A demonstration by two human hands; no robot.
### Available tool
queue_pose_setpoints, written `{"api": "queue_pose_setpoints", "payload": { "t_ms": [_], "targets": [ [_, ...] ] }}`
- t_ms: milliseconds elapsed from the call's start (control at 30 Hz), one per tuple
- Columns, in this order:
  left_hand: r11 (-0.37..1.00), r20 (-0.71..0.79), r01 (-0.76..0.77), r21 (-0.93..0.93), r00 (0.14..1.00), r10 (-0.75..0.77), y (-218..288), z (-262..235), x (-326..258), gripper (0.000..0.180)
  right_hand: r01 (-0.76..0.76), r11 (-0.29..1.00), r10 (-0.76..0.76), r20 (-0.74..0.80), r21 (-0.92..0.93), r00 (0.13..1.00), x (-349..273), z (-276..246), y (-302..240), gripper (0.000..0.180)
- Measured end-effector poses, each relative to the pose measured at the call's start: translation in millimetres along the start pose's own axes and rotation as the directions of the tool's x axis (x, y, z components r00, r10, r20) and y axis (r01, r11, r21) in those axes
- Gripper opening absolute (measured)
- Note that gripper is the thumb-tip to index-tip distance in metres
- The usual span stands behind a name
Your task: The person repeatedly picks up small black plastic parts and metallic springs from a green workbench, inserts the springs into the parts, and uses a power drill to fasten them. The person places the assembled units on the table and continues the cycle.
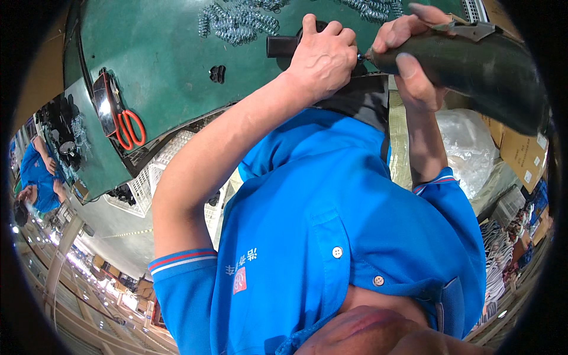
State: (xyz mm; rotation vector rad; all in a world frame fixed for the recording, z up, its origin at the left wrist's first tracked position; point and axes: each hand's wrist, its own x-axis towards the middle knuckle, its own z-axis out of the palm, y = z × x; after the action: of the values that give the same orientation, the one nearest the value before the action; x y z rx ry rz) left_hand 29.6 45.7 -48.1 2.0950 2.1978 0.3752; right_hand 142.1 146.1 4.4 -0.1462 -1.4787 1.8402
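Note:
My left hand [325, 56] is closed around a black plastic part [282, 47], whose short round tube sticks out to the left of my fingers. Most of that part is hidden under the hand. My right hand [414, 56] grips the tapered front end of a thick, dark power screwdriver [473, 68], its body slanting off to the right. The tool's narrow tip points left and meets the part beside my left fingers, with a small shiny metal piece at the contact. Both hands are at the near edge of the green table [171, 59].
Piles of coil springs [239, 23] and more springs [373, 8] lie at the back. A small black piece [217, 74] and red-handled scissors [127, 121] are to the left. White crates [142, 189] stand below the table. A co-worker [38, 174] sits far left; cartons [523, 157] stand right.

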Motion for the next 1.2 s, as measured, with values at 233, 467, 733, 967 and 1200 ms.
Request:
{"api": "queue_pose_setpoints", "payload": {
  "t_ms": [233, 467, 733, 967, 1200],
  "targets": [
    [1.0, 0.067, -0.009, -0.023, 0.998, 0.011, -2, -5, 0, 0.022, -0.134, 0.989, 0.123, 0.15, 0.066, 0.981, 13, -13, 6, 0.076],
    [0.999, 0.03, 0.024, -0.043, 0.999, -0.023, -2, -6, -2, 0.026, -0.006, 0.974, -0.023, 0.12, 0.228, 0.992, 35, -31, -38, 0.05],
    [0.997, -0.155, 0.021, -0.073, 0.987, -0.032, -2, -10, -7, 0.042, -0.473, 0.437, 0.114, -0.475, -0.765, 0.872, 11, -136, 20, 0.061],
    [0.858, -0.181, 0.514, 0.012, 0.845, -0.503, -29, -120, -142, 0.053, -0.44, -0.185, 0.316, -0.477, -0.879, 0.82, 23, -112, -14, 0.063],
    [-0.062, -0.007, 0.822, 0.566, -0.071, -0.997, -50, -111, -442, 0.037, -0.341, -0.506, 0.287, -0.528, -0.792, 0.799, 16, -207, -46, 0.032]
  ]
}}
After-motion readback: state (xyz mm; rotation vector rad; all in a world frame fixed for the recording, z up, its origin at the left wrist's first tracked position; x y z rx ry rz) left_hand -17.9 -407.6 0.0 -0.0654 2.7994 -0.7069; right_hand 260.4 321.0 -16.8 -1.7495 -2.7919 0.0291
